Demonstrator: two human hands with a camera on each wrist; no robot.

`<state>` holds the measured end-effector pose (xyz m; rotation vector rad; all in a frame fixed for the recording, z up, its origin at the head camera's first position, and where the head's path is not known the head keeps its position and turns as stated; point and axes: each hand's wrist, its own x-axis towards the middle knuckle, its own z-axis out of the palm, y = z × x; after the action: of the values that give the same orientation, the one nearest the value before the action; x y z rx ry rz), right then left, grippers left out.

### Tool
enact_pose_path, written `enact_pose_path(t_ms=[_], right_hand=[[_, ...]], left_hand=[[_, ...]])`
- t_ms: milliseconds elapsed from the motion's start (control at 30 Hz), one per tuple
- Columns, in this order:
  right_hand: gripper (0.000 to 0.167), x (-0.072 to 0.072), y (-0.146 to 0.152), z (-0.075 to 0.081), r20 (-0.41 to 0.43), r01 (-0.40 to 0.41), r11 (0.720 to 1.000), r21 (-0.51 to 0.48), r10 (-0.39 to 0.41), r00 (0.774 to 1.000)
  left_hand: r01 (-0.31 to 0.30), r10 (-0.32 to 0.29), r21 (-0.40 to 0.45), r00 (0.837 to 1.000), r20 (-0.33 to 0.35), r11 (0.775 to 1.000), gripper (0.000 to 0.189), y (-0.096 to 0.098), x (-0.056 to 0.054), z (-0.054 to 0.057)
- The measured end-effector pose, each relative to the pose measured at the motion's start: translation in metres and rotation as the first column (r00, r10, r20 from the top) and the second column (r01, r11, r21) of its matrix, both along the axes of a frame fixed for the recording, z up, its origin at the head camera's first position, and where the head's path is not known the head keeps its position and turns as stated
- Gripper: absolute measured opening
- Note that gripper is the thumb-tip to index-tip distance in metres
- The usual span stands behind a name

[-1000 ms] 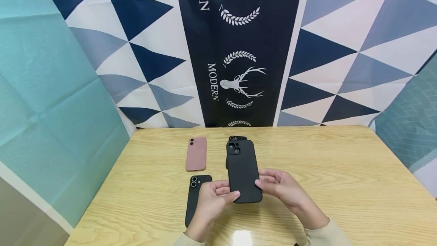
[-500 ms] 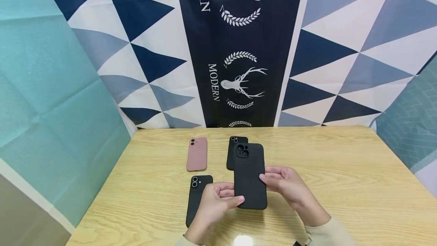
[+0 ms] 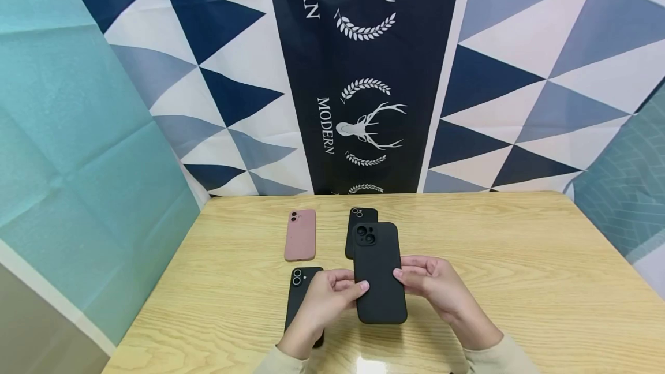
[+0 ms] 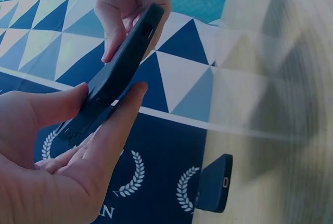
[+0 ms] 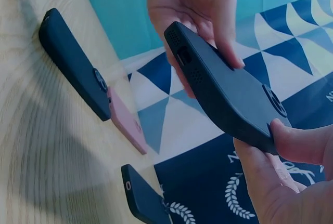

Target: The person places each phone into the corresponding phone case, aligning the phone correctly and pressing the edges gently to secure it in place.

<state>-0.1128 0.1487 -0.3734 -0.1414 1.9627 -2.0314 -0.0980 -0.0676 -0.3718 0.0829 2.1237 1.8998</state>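
Note:
Both hands hold a black phone case (image 3: 381, 287) above the table, its camera cutout at the far end. My left hand (image 3: 324, 299) pinches the left edge, thumb on the back face. On the opposite edge my right hand (image 3: 439, 284) grips with thumb on top and fingers beneath. In the left wrist view, the case (image 4: 117, 68) appears side-on, tilted between the hands. The right wrist view shows the end of the case (image 5: 208, 83) with a port cutout and small holes. Whether a phone sits inside cannot be told.
A black phone case (image 3: 298, 296) lies partly under my left forearm. Farther back lie a pink phone case (image 3: 300, 235) and another black case (image 3: 366, 216), partly hidden by the held one. The wooden table (image 3: 519, 258) meets a patterned cloth (image 3: 374, 131) behind.
The held case has come nearer to me and slightly right, uncovering more of the black case behind it. My left thumb has slid a little up along its edge.

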Motion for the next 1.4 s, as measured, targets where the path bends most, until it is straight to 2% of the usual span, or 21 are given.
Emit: enact_pose_path(t_ms=[267, 533, 667, 833, 933, 1167, 1400], right_hand=[[0.053, 0.005, -0.005, -0.001, -0.007, -0.048, 0.998, -0.03, 0.048, 0.999], [0.051, 0.006, -0.005, -0.004, -0.004, -0.112, 0.991, -0.068, 0.112, 0.994], [0.053, 0.005, -0.004, -0.002, -0.001, -0.153, 0.987, -0.057, 0.153, 0.988], [0.048, 0.0, 0.0, 0.007, -0.019, -0.254, 0.965, -0.062, 0.253, 0.967], [0.048, -0.003, 0.001, 0.012, -0.023, -0.269, 0.962, -0.049, 0.268, 0.963], [0.062, -0.007, 0.001, 0.019, -0.02, -0.158, 0.987, -0.007, 0.158, 0.987], [0.055, -0.006, -0.002, 0.018, -0.029, -0.089, 0.996, 0.01, 0.09, 0.996]], left_hand=[[-0.117, 0.118, 0.067, 0.993, -0.005, 0.991, 0.037, -0.001, -0.005, 0.008], [-0.226, 0.228, 0.076, 0.974, -0.013, 0.971, 0.031, 0.001, -0.001, 0.006], [-0.261, 0.263, 0.088, 0.965, -0.006, 0.961, 0.03, 0.002, 0.0, 0.006], [-0.269, 0.271, 0.107, 0.963, 0.003, 0.957, 0.03, 0.001, -0.001, 0.007], [-0.27, 0.272, 0.12, 0.962, -0.004, 0.955, 0.03, 0.001, 0.0, 0.009], [-0.25, 0.253, 0.125, 0.968, -0.007, 0.96, 0.032, 0.0, 0.003, 0.01], [-0.187, 0.191, 0.124, 0.981, -0.022, 0.975, 0.033, -0.001, 0.004, 0.008]])
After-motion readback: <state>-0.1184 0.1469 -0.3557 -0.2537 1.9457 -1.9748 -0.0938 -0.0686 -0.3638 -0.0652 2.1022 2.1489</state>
